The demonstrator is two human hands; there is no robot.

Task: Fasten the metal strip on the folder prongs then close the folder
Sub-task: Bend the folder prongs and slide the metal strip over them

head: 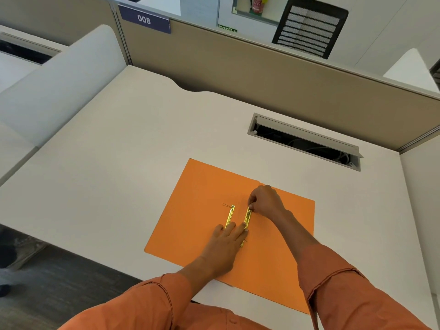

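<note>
The orange folder (202,210) lies open on the bench (119,151). My left hand (223,244) presses flat, fingers spread, on the metal strip (246,219); my right hand (264,201) pinches its far end. If my fingers slip, the strip could skew off the prongs.

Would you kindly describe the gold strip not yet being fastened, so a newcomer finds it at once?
Start at the orange folder lying open on the desk. Two gold strips lie near its middle fold. It is the left strip, the one the right hand is not pinching.
</note>
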